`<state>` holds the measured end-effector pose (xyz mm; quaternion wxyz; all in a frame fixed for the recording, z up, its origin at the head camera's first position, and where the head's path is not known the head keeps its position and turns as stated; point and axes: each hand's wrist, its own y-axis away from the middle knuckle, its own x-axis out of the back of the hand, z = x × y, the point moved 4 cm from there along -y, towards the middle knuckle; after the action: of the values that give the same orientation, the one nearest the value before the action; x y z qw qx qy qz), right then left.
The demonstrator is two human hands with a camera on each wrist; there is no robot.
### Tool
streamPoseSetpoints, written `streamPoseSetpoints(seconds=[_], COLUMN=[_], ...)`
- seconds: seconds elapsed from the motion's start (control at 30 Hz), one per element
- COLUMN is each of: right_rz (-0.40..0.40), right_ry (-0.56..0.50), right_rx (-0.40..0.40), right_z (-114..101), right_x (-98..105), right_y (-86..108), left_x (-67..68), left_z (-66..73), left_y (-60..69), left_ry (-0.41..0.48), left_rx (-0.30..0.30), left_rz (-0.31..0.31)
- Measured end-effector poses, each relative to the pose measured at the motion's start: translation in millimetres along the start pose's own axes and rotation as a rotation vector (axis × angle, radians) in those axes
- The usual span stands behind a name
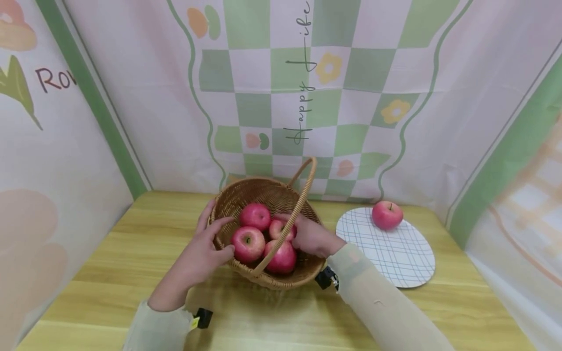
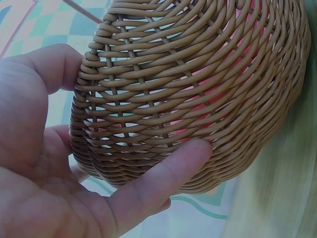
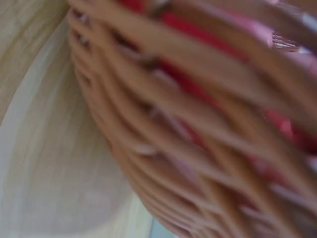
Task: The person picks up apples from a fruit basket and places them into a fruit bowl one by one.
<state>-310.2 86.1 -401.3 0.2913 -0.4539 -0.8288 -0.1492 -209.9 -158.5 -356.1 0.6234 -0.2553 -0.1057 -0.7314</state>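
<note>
A brown wicker basket (image 1: 281, 195) with an arched handle (image 1: 305, 192) stands tilted towards me on the table, several red apples (image 1: 248, 243) inside it. At its left rim my left hand (image 1: 203, 251) grips the basket, thumb and fingertips over the edge. The left wrist view shows that hand (image 2: 59, 163) with a finger lying along the outside of the weave (image 2: 163, 99). My right hand (image 1: 313, 237) reaches inside under the handle and holds an apple (image 1: 276, 229) by its right side; some of its fingers are hidden. Basket weave (image 3: 163, 114) fills the right wrist view, blurred, hiding that hand.
Right of the basket lies an oval white checked placemat (image 1: 382, 256), with one red apple (image 1: 387, 215) at its far edge. The wooden table (image 1: 110, 273) meets a printed cloth backdrop (image 1: 290, 107) behind, with printed cloth on both sides too.
</note>
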Motion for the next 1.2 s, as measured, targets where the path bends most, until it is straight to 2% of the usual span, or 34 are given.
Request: streamPoseSetpoints(seconds=[0.17,0.27,0.37,0.63,0.73,0.9,1.03,1.2], right_rz=[-0.016,0.027,0.075,0.216,0.265,0.316,0.286,0.246], right_ry=[0.082,0.144,0.16,-0.039,-0.103,-0.339,-0.461,-0.474], right_rx=[0.088,0.087,0.05,-0.031,-0.009,0.033,0.056,0.057], right_z=[-1.4,-1.8,-1.1,3.1,4.0,5.9,2.5,-1.3], right_x=[-5.8,-6.4,-5.2,1.4,4.7,11.0,15.6,21.5], right_y=[-1.2,-0.5,-0.5,-2.2,-3.4,-3.5,0.2,5.5], left_x=[0.4,0.3,0.1,0.0,-0.2,-0.1,1.2,3.2], left_z=[0.8,0.8,0.7,-3.2,-4.5,-5.1,-7.1,-10.6], left_y=[0.1,-0.1,-0.6,-2.4,-2.8,-2.8,-2.5,-2.1], left_ry=[0.005,-0.003,-0.006,-0.022,-0.024,-0.033,-0.02,0.025], left_rx=[0.016,0.011,-0.001,0.012,0.012,0.011,0.035,0.063], left_rz=[-0.001,-0.001,0.0,0.001,0.002,0.001,0.001,0.0])
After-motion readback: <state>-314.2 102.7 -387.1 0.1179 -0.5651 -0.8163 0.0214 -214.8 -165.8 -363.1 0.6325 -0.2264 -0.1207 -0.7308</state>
